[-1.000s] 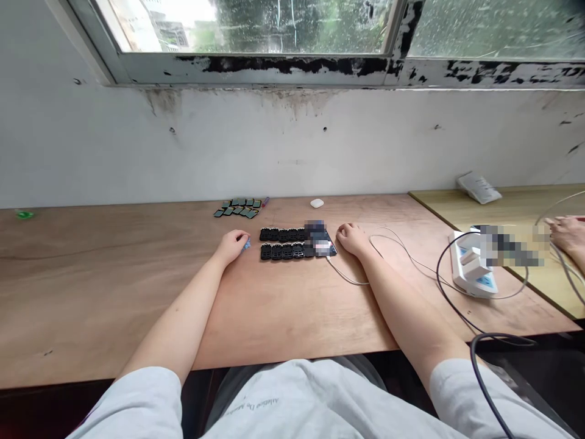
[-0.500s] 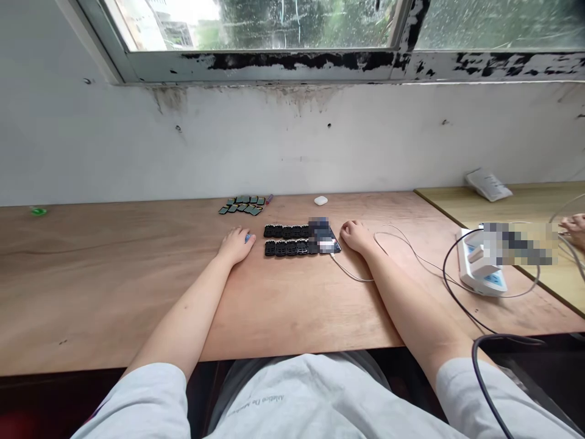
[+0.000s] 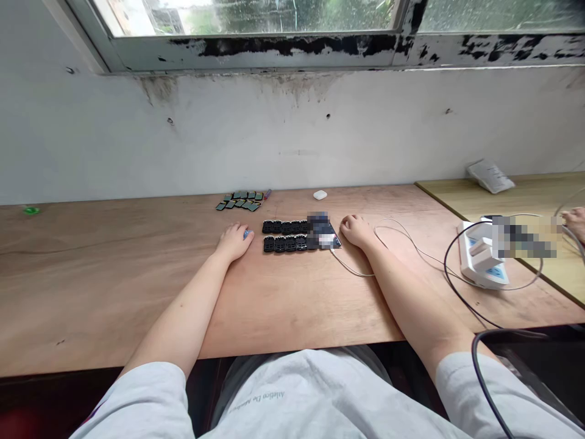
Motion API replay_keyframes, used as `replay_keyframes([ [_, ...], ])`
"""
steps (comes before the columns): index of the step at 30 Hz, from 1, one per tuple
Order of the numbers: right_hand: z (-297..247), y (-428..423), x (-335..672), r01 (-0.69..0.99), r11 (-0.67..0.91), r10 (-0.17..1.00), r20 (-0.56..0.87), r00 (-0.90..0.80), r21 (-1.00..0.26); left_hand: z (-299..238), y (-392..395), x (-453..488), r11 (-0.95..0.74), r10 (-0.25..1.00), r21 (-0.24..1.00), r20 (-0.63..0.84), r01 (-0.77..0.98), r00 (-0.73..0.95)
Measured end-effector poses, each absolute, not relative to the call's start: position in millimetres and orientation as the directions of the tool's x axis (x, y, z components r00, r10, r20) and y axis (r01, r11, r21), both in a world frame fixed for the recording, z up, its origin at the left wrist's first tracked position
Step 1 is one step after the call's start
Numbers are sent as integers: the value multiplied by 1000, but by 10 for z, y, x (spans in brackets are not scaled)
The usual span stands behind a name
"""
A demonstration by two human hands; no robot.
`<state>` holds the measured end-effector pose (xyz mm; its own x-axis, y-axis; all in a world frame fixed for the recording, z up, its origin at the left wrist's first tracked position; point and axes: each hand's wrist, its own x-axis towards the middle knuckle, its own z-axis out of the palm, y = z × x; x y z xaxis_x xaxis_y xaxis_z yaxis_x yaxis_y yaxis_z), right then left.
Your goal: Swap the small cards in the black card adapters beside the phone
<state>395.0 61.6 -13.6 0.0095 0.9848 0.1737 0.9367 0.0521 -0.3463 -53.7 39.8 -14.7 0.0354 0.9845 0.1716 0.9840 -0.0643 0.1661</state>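
Here, left hand [image 3: 234, 241] pinching small blue object [image 3: 246, 233]; right hand [image 3: 355, 230] curled beside phone [image 3: 335, 236], cannot tell if holding anything.

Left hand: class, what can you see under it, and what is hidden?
At the left hand, a small blue object shows between thumb and fingers, partly covered, so its full shape is hidden. Whatever lies beneath the palm cannot be seen.
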Motion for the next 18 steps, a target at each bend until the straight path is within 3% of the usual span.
replay_keyframes([
  [18,-121,599,3936,942,56,985,172,2,-332,-86,324,-471,-138,977,159,186,978,107],
])
